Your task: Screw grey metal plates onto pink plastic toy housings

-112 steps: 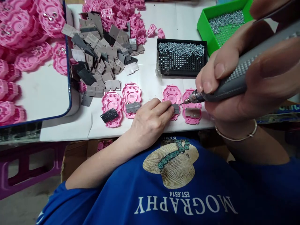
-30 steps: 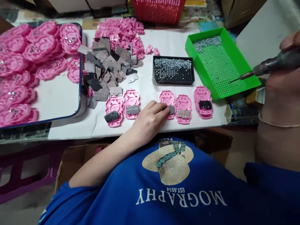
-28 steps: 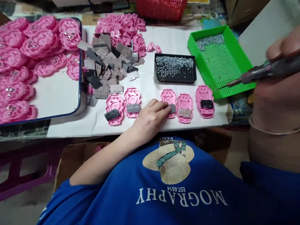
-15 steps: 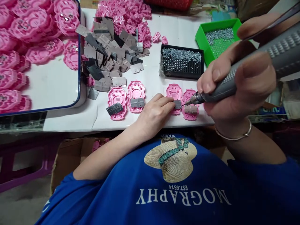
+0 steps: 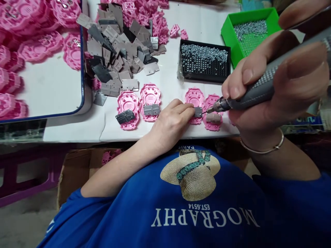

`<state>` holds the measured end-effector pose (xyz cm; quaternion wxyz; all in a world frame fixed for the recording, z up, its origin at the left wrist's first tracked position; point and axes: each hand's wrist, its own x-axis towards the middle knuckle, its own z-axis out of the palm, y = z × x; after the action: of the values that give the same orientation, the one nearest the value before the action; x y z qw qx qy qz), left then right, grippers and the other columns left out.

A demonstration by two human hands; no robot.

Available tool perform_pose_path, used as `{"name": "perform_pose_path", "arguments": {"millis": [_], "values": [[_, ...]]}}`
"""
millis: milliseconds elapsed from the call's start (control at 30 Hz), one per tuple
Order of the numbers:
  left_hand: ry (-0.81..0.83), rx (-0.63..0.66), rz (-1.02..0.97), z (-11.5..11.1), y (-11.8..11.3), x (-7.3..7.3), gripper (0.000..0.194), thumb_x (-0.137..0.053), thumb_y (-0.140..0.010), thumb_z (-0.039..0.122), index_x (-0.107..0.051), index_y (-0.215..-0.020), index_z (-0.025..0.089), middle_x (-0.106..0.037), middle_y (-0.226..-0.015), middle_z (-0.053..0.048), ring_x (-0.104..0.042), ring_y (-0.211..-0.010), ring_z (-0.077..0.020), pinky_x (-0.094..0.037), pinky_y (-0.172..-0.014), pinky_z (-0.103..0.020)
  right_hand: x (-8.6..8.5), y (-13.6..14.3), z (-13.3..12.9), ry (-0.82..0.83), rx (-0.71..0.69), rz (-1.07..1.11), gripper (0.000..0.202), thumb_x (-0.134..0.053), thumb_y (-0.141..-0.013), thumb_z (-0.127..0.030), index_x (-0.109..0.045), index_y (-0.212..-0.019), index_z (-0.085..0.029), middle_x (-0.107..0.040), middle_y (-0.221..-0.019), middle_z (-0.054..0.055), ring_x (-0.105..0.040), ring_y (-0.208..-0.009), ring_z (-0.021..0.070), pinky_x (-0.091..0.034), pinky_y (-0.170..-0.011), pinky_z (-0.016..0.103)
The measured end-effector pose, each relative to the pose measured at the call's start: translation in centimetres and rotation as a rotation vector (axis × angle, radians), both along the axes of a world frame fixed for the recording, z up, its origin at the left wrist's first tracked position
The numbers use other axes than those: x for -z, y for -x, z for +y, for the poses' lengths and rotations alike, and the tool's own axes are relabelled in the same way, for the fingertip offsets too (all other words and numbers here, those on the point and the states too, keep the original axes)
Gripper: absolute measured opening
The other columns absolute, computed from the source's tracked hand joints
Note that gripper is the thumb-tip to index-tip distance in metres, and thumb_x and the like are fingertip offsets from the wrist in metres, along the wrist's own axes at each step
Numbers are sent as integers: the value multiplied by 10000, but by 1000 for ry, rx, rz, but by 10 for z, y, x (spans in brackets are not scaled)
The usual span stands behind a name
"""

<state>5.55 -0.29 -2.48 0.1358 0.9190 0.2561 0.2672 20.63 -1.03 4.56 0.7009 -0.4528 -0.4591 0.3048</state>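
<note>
My right hand (image 5: 271, 79) is wrapped round a grey electric screwdriver (image 5: 258, 89), its thin bit slanting down to the left. The bit's tip meets the right edge of a small grey plate (image 5: 198, 112) lying across a pink plastic casing (image 5: 194, 96). With its fingers together, my left hand (image 5: 176, 119) presses that plate and casing down, covering their left part. Just right of it, beneath the screwdriver's nose, lies a second pink casing (image 5: 212, 126) with a brownish-grey plate (image 5: 213, 118). Left of my left hand are two more pink casings (image 5: 128, 100), each with a grey plate (image 5: 151, 110) across it.
Behind the casings stand a black tray of screws (image 5: 204, 63) and a green tray (image 5: 230, 38), also holding screws. Loose grey plates (image 5: 116, 48) are heaped beside small pink parts (image 5: 157, 24). At the left, a blue-rimmed white tray (image 5: 59, 89) holds many pink casings.
The view has shifted slightly. The screwdriver's bit stays at the right edge of the grey plate, and my left hand keeps its place on the casing.
</note>
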Motion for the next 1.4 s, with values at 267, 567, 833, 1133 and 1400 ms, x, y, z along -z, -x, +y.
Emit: {"name": "perform_pose_path", "arguments": {"millis": [267, 567, 833, 1133, 1400], "values": [[-62, -10, 7, -1, 1, 0, 221, -425, -974, 108, -637, -914, 123, -713, -1055, -89, -566, -878, -186, -532, -758, -319, 9, 4, 2, -140, -44, 180, 556, -855, -571, -508, -440, -748, -182, -438, -575, -80, -378, -378, 17, -307, -352, 219], [-96, -10, 55, -2, 1, 0, 290, -352, -991, 98, -631, -915, 128, -697, -1036, -94, -544, -881, -188, -523, -750, -322, 7, 6, 8, -89, 30, 173, 686, -825, -434, -698, -459, -745, -208, -403, -513, -90, -319, -344, 32, -248, -329, 259], [-163, -8, 67, 0, 2, 2, 263, -385, -983, 83, -636, -912, 111, -707, -1076, -91, -557, -873, -176, -534, -758, -296, -1, 4, 2, -40, -32, 90, 651, -785, -538, -702, -387, -705, -215, -396, -517, -77, -370, -376, 48, -286, -364, 263], [-156, -18, 38, -1, 1, 2, 231, -418, -973, 70, -639, -919, 107, -711, -1123, -88, -564, -881, -170, -534, -775, -279, 11, 7, 0, -157, -47, 113, 393, -794, -664, -509, -535, -820, -260, -433, -516, -64, -353, -397, 71, -279, -386, 280], [-123, -17, 39, -2, 1, 2, 225, -424, -977, 80, -640, -921, 107, -705, -1146, -98, -568, -894, -169, -533, -787, -286, 1, 2, -2, -103, -99, 40, 475, -816, -617, -520, -526, -850, -224, -457, -589, -55, -391, -412, 79, -314, -381, 301]]}}
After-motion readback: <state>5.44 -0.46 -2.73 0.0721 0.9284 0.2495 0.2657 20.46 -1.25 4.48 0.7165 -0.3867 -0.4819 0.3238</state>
